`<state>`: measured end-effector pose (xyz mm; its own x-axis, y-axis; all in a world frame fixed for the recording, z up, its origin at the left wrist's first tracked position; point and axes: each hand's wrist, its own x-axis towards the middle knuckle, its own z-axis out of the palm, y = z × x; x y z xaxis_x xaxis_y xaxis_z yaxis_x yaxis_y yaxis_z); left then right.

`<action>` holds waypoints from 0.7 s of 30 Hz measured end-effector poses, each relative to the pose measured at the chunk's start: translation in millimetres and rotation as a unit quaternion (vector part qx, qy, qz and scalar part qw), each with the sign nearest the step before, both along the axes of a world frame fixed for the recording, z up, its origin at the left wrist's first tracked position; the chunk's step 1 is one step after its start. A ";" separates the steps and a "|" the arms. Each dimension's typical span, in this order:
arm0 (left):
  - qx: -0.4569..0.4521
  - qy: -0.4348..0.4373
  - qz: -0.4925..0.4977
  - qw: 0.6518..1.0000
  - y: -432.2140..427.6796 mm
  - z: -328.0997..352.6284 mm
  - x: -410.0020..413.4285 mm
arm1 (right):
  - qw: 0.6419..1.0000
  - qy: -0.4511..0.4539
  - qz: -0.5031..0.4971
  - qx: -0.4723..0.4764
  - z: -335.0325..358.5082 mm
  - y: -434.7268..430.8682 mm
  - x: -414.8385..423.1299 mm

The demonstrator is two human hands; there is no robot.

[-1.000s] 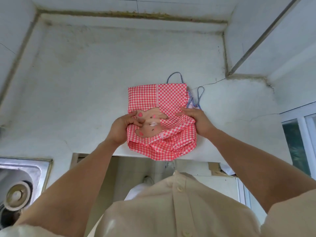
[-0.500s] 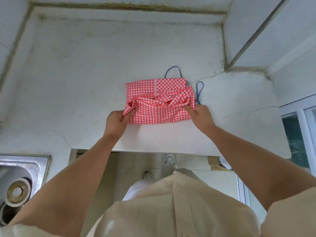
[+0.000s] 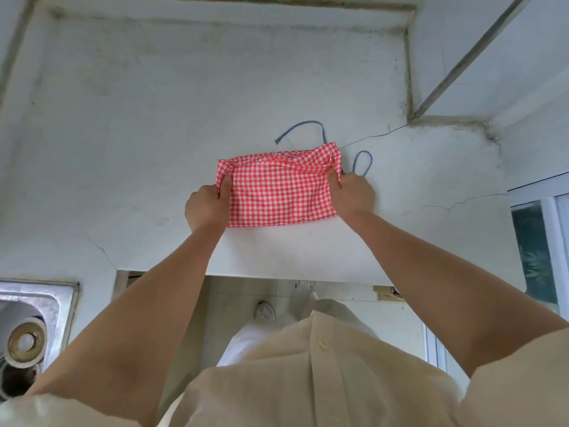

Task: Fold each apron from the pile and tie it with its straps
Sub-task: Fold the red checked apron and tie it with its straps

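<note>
Pinching side edges of folded red-and-white gingham cloth apron [image 3: 277, 192], left hand [image 3: 206, 208] and right hand [image 3: 354, 192] clenched on fabric, bundle flat mid cracked white desk [image 3: 154, 118]. Risk imo: uneven release, layers spring open; blue-striped cord straps [image 3: 321, 134] lying loose behind, easy to tangle.

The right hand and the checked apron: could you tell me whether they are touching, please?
Touching. The head view shows the right hand pinching the right edge of the apron, with no gap between them.

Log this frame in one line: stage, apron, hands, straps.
stage: folding | apron: folded, on counter | left hand: grips its left edge | right hand: grips its right edge | straps: loose, untied
</note>
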<state>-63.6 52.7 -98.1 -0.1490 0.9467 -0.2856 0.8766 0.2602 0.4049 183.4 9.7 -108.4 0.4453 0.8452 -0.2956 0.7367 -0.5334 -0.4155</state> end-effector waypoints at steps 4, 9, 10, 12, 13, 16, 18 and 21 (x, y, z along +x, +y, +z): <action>0.100 0.017 0.049 0.994 -0.3 0.0 9.9 | 0.999 -0.011 0.003 -0.040 4.2 9.5 -2.2; 0.349 0.026 -0.263 0.899 -7.1 6.3 29.7 | 0.997 -0.031 0.016 -0.064 5.1 17.2 -3.3; 0.340 0.032 -0.377 0.861 -8.1 5.3 36.8 | 0.997 -0.031 0.018 -0.067 4.9 18.7 -3.5; 0.267 0.094 -0.512 0.811 -6.2 -0.2 49.3 | 0.997 -0.032 0.022 -0.072 4.2 20.3 -3.0; 0.209 0.127 -0.523 0.816 -4.0 -3.5 52.7 | 0.996 -0.032 0.025 -0.073 4.4 20.4 -3.1; 0.065 0.156 -0.451 0.876 6.6 -17.0 53.9 | 0.996 -0.024 0.036 -0.080 7.3 21.3 1.7; 0.028 0.160 -0.427 0.890 11.1 -23.6 52.2 | 0.996 -0.009 0.038 -0.079 8.0 22.9 6.0; 0.001 0.169 -0.395 0.903 15.3 -25.3 57.0 | 0.999 -0.025 0.029 0.035 7.8 22.0 6.8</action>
